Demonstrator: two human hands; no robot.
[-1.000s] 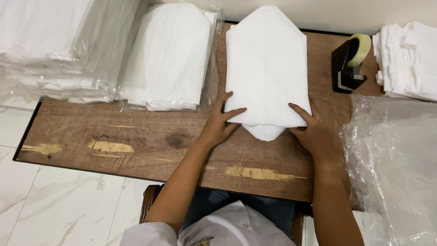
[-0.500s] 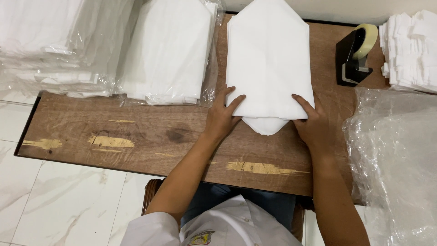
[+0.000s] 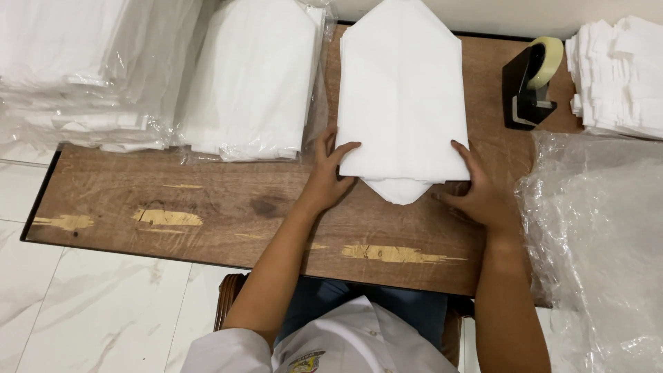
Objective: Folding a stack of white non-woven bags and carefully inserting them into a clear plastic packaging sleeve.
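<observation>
A folded white cloth [image 3: 402, 97] lies on the wooden table [image 3: 207, 207], pointed at its far end, with a smaller folded flap sticking out at its near edge. My left hand [image 3: 330, 176] rests flat at the cloth's near left corner, fingers spread onto the fabric. My right hand [image 3: 476, 190] presses at the near right corner, fingers apart along the cloth's edge. Neither hand grips the cloth; both lie against it.
Stacks of white cloths wrapped in clear plastic [image 3: 252, 76] fill the table's left side. A black tape dispenser [image 3: 528, 86] stands at the right, beside a pile of white cloth pieces [image 3: 618, 72]. Crumpled clear plastic [image 3: 601, 235] lies at the near right.
Both hands have shifted slightly along the cloth's near edge, the right hand sliding a little outward and lower. The cloth stays in place.
</observation>
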